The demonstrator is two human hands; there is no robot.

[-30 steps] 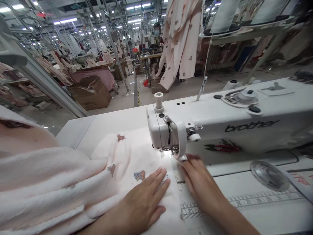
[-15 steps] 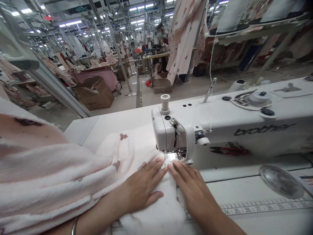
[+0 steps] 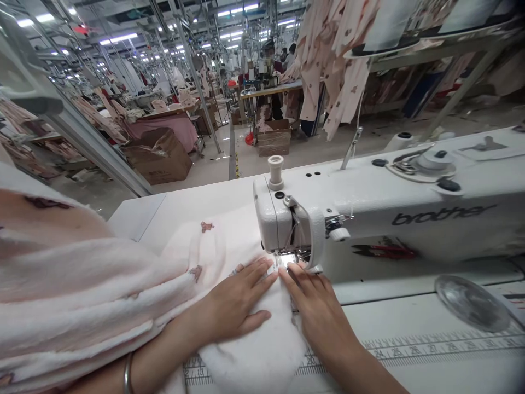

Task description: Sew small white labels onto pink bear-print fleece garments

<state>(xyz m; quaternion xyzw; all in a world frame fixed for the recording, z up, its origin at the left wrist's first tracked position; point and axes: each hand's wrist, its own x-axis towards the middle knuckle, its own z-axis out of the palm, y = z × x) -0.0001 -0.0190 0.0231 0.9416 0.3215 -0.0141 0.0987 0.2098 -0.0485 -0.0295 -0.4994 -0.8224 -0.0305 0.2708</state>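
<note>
A soft white and pale pink fleece fabric [image 3: 250, 353] with small brown bear prints lies under the head of a white sewing machine [image 3: 283, 219]. My left hand [image 3: 235, 301] rests flat on this fabric, fingers stretched toward the lit presser foot [image 3: 287, 259]. On the fabric's right edge lies my right hand [image 3: 318, 301], its fingers extended and the fingertips close to the foot. The needle itself is too small to make out. A large heap of the same fleece [image 3: 82, 290] is piled at the left, beside my left forearm.
Red-handled thread snips [image 3: 385, 251] lie under the machine arm. A clear round dish [image 3: 471, 302] sits at the right, near a printed ruler scale [image 3: 410, 353] along the table front. Beyond are cardboard boxes [image 3: 156, 156], hanging pink fabric pieces [image 3: 324, 71] and other workstations.
The fabric and both hands have shifted very slightly forward toward the presser foot. In the background, the hanging pink fabric pieces have swung or moved to the right.
</note>
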